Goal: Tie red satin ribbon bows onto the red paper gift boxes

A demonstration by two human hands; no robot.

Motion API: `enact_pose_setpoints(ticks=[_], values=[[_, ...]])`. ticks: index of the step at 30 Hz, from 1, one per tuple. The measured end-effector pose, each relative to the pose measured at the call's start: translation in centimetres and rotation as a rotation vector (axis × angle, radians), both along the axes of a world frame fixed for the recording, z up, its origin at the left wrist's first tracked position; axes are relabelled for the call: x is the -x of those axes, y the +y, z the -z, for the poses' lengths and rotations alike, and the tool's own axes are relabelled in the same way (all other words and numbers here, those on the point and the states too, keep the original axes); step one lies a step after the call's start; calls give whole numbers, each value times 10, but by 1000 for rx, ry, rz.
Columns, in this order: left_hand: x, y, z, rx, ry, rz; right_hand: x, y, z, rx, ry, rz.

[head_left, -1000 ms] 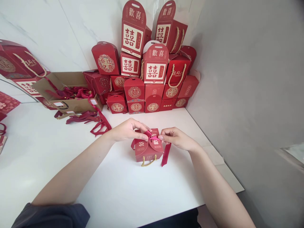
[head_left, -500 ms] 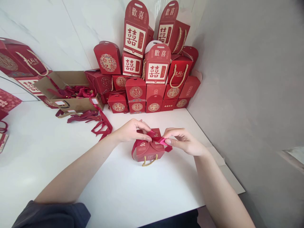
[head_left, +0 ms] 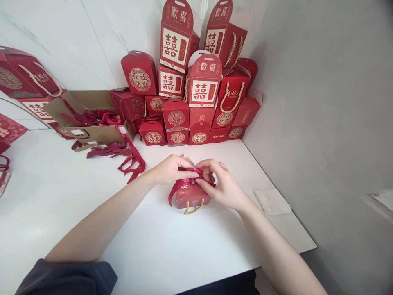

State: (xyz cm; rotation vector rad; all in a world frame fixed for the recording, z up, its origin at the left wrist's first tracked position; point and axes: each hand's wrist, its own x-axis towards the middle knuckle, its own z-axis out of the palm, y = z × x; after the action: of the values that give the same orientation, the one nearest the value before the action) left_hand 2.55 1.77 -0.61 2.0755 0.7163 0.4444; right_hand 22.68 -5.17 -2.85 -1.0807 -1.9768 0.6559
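Observation:
A small red gift box [head_left: 192,197] with a gold rope handle [head_left: 193,211] at its near side sits on the white table. Dark red ribbon [head_left: 174,193] lies over its top, one end hanging down on the left. My left hand [head_left: 172,169] pinches the ribbon above the box with thumb and fingers. Close against it, my right hand [head_left: 222,182] also pinches ribbon, its fingertips nearly touching those of my left hand. The fingers partly hide the ribbon's crossing and the box top.
Stacked red gift boxes [head_left: 176,119] line the wall. An open cardboard box [head_left: 101,134] of ribbons stands at the back left, with loose ribbons [head_left: 132,162] beside it. White paper [head_left: 272,201] lies at the right table edge [head_left: 307,249].
My right hand has moved left, from the box's right side to beside my left hand. The ribbon there is now bunched between the fingers. My left hand has barely moved.

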Motion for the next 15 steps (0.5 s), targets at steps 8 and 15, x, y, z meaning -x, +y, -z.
enact_pose_setpoints(ticks=[8, 15], values=[[0, -6, 2, 271, -122, -60, 0, 8, 5, 24, 109, 95], [1, -4, 1, 295, -131, -14, -2, 7, 3, 29, 159, 33]])
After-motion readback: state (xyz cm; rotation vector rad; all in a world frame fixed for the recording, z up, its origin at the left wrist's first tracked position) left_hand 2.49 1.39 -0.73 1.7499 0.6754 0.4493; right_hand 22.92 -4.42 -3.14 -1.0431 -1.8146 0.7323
